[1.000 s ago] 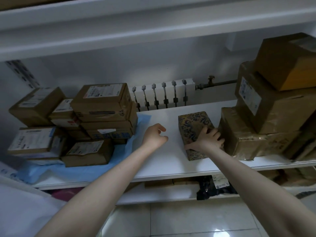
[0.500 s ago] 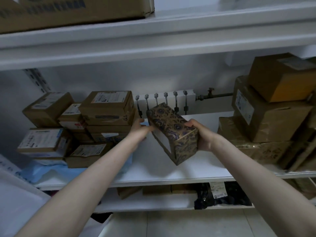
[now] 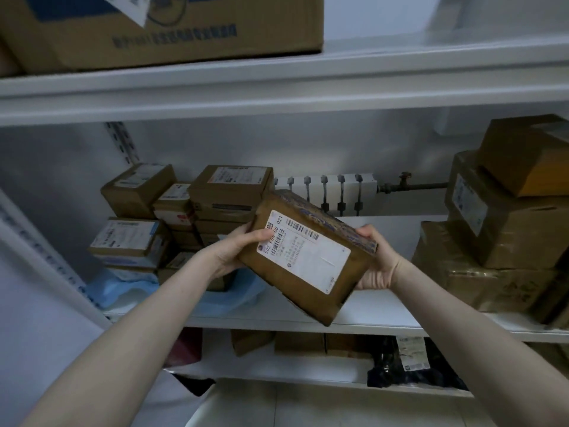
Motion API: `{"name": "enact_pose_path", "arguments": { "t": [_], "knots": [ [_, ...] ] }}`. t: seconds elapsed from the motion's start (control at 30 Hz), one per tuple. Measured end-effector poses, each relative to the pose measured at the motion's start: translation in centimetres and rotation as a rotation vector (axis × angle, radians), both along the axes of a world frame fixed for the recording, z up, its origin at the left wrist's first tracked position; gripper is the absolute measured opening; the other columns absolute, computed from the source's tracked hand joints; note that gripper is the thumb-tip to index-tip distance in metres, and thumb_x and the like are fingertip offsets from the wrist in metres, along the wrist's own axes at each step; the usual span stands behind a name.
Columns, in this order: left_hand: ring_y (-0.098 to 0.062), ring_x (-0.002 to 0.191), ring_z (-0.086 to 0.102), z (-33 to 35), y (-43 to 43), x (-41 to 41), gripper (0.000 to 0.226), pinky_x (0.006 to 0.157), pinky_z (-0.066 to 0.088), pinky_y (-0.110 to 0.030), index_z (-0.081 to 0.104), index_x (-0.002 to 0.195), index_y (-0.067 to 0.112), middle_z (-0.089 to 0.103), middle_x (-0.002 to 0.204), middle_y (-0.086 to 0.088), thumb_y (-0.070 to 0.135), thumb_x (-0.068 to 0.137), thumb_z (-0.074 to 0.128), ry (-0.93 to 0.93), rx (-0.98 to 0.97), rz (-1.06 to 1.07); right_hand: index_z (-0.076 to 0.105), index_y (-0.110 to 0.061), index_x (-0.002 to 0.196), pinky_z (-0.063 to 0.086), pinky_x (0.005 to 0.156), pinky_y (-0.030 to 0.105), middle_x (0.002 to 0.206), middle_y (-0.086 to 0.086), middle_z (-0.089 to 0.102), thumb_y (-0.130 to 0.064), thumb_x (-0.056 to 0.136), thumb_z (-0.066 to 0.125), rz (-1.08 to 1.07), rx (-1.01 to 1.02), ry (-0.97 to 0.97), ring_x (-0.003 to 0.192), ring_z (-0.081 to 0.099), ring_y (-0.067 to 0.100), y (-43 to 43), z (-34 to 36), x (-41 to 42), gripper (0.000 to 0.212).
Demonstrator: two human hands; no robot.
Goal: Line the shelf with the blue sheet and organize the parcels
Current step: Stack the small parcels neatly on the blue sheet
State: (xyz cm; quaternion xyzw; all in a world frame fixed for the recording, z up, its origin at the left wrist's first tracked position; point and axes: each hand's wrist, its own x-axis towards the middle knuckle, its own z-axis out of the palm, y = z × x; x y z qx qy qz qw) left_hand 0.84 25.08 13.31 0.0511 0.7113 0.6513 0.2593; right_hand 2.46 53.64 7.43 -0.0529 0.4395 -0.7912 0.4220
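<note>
Both hands grip the parcel (image 3: 303, 257) – left hand (image 3: 237, 251), right hand (image 3: 377, 260) at its ends – tilted, label up, left stack (image 3: 184, 217) nearer the left hand.

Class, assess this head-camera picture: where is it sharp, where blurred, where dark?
Head view: dim, bluish light; the label on the held parcel is sharp enough to read; the print on the top-shelf carton is smeared; the right stack of boxes sits in shadow.

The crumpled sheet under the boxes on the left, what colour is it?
The sheet is light blue, which shows best in the head view.
</note>
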Motion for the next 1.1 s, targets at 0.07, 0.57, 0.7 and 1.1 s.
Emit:
{"name": "enact_pose_path", "arguments": {
  "t": [0.07,0.57,0.7,1.1],
  "knots": [
    [-0.017,0.088,0.072,0.2,-1.9,0.3,0.106,0.069,0.058,-0.031,0.059,0.116,0.019,0.075,0.099,-0.004,0.053,0.022,0.092,0.013,0.024,0.111,0.063,-0.008,0.114,0.045,0.099,0.058,0.107,0.016,0.068,-0.044,0.059,0.083,-0.035,0.2,0.119,0.102,0.064,0.033,-1.6,1.4,-0.8,0.069],
    [-0.029,0.13,0.043,-4.7,-14.9,-1.0,0.058,0.107,0.034,-0.038,0.035,0.146,0.011,0.044,0.144,-0.013,0.043,0.099,0.042,-0.274,0.079,0.801,0.027,-0.023,0.148,0.044,0.097,0.036,0.14,0.005,0.044,-0.047,0.059,0.085,-0.288,1.347,1.134,0.124,0.044,0.024,-19.2,5.3,-2.7,0.109],
    [-0.029,0.117,0.052,-9.0,-14.5,-2.6,0.046,0.094,0.045,-0.035,0.044,0.137,0.007,0.053,0.13,-0.014,0.02,0.093,0.052,-0.448,0.159,0.814,0.02,-0.028,0.149,0.043,0.1,0.042,0.139,0.007,0.04,-0.054,0.062,0.076,-0.363,1.568,1.3,0.127,0.038,0.028,-20.9,4.2,-1.2,0.107],
    [-0.038,0.141,0.028,-13.5,-14.2,-6.5,0.072,0.115,0.026,-0.05,0.024,0.149,0.001,0.026,0.154,-0.021,0.03,0.089,0.051,-0.263,-0.301,0.991,0.024,-0.025,0.148,0.041,0.099,0.042,0.135,0.008,0.043,-0.054,0.064,0.074,-0.399,1.697,1.326,0.123,0.04,0.029,-20.3,2.0,-1.2,0.102]
  ]
}}
